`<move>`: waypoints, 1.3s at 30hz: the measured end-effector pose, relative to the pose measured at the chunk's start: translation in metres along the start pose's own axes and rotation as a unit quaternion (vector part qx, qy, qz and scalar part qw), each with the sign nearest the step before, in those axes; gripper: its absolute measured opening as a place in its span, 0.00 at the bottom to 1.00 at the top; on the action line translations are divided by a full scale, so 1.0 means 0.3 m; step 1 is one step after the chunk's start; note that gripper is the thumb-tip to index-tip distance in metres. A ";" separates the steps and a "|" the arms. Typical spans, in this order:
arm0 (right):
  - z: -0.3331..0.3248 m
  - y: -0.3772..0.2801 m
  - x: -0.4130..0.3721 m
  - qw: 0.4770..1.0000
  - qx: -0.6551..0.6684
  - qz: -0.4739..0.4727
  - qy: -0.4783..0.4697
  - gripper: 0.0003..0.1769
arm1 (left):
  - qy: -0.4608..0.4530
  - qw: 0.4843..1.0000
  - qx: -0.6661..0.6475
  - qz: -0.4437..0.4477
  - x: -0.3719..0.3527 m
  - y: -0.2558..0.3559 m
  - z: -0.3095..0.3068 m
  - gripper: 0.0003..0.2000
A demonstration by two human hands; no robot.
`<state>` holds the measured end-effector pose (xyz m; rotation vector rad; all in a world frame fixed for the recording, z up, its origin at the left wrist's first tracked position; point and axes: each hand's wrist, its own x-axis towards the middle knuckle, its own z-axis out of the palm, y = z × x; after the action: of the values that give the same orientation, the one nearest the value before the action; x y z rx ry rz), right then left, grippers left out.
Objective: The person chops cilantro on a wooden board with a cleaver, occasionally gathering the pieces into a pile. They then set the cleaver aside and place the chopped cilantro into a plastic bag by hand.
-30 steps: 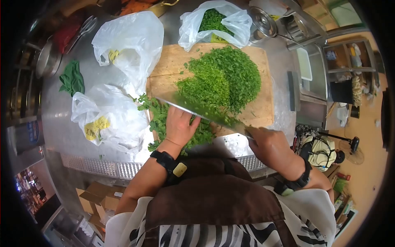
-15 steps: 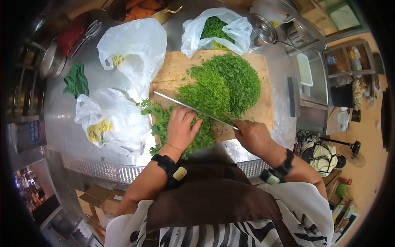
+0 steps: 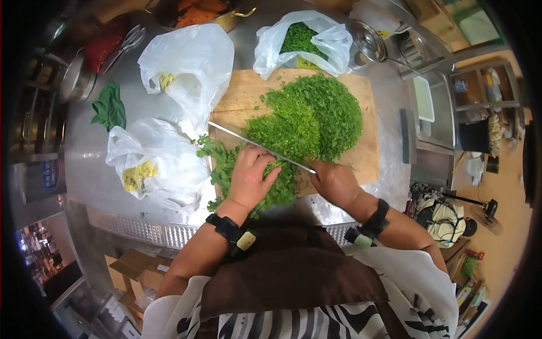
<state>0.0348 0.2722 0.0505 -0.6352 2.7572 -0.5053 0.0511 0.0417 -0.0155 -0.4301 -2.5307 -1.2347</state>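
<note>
My right hand point(image 3: 337, 182) is closed around the handle of a kitchen knife point(image 3: 240, 137). The long blade points up and left across the wooden cutting board point(image 3: 234, 96), close by the fingertips of my left hand point(image 3: 250, 176). With curled fingers, that left hand presses down on a bunch of leafy herbs point(image 3: 223, 164), which looks like coriander or parsley. Its leaves spill past the hand on both sides and over the board's near edge. Just beyond the blade lies a large heap of chopped herbs point(image 3: 316, 113), lighter green on the left and darker on the right.
Crumpled plastic bags point(image 3: 189, 62) point(image 3: 161, 166) lie left of the board. Behind it sits an open bag of chopped greens point(image 3: 302, 45). A dark green cloth-like bundle point(image 3: 110, 106), metal tongs point(image 3: 127, 45) and a pot point(image 3: 226, 21) with orange pieces stand around the steel counter point(image 3: 84, 152).
My right hand has moved a little left, bringing the knife handle nearer my left hand. The left hand stays on the herbs. The whole view has shifted slightly.
</note>
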 end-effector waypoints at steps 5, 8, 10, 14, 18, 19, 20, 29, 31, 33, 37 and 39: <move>-0.107 -0.052 -0.096 1.000 -0.016 -0.010 -0.006 0.12 | 0.023 0.999 0.033 -0.007 -0.015 0.021 -0.006 0.13; -0.237 -0.122 -0.190 0.999 -0.041 -0.007 -0.002 0.11 | 0.023 0.999 0.037 0.001 -0.016 0.008 -0.004 0.14; -0.281 -0.142 -0.227 0.998 -0.046 0.005 -0.036 0.10 | 0.011 0.999 0.036 0.021 -0.023 -0.008 0.002 0.14; -0.162 -0.092 -0.173 0.997 -0.054 0.033 -0.034 0.10 | 0.028 0.999 0.021 0.009 -0.008 -0.001 0.008 0.13; 0.005 -0.021 0.001 1.000 -0.017 -0.006 -0.010 0.08 | 0.011 1.000 0.006 -0.004 -0.013 -0.010 0.013 0.11; 0.010 -0.019 0.016 1.000 -0.010 -0.016 -0.004 0.08 | 0.023 1.000 0.008 0.006 -0.015 -0.011 0.012 0.10; 0.016 -0.027 0.009 1.000 -0.001 -0.020 0.001 0.09 | 0.019 1.000 0.009 0.007 -0.028 -0.005 0.007 0.10; -0.283 -0.148 -0.214 0.997 -0.049 0.007 -0.052 0.09 | 0.033 0.999 0.033 0.001 -0.025 -0.010 0.015 0.11; -0.247 -0.132 -0.204 0.997 -0.053 0.019 -0.057 0.09 | 0.034 0.999 0.028 0.010 -0.022 -0.013 0.009 0.10; -0.155 -0.090 -0.159 0.996 -0.057 0.028 -0.061 0.10 | 0.033 0.999 0.025 0.001 -0.015 -0.008 0.007 0.10; 0.008 -0.024 -0.019 0.999 -0.026 0.012 -0.032 0.11 | 0.020 1.000 0.005 -0.003 -0.012 -0.003 0.000 0.10; 0.015 -0.030 -0.019 1.000 -0.011 0.010 -0.012 0.12 | 0.023 0.999 0.045 0.010 -0.011 0.015 -0.020 0.10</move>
<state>0.0444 0.2660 0.0508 -0.6156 2.7467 -0.4598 0.0565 0.0393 -0.0100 -0.3992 -2.5245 -1.1067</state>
